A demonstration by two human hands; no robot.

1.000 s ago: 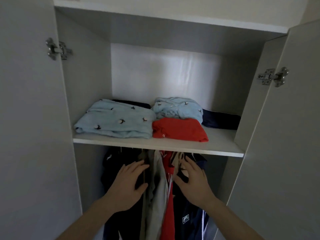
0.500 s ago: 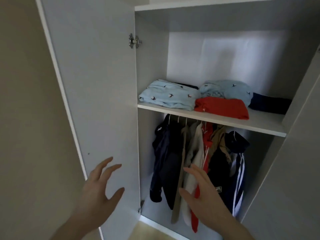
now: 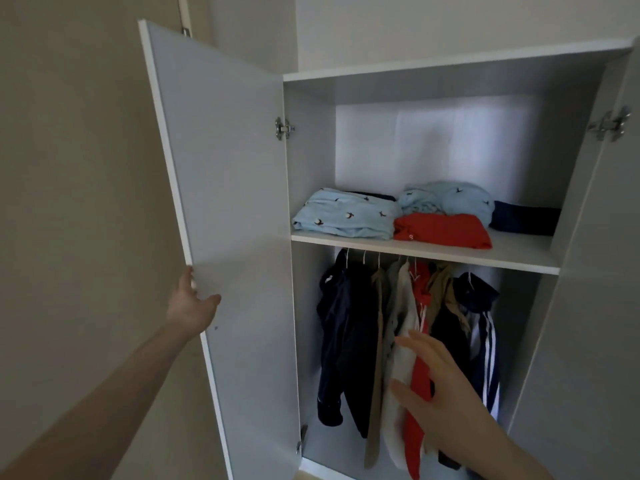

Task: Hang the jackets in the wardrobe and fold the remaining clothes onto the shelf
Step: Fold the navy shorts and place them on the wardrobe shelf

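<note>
Left hand (image 3: 192,306) grips the door (image 3: 225,188) edge, fingers hidden behind; right hand (image 3: 440,396) spread before jackets (image 3: 349,341).

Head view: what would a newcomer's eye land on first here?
Probably the red folded garment at the front of the shelf, between pale blue folded clothes. Below hangs a tight row of jackets. The left hand grips the open left door by its edge; the right hand hovers open before the jackets.

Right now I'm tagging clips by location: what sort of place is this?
Probably a bedroom at home: an open white wardrobe with jackets on hangers, folded clothes on its shelf, plain beige walls around.
</note>
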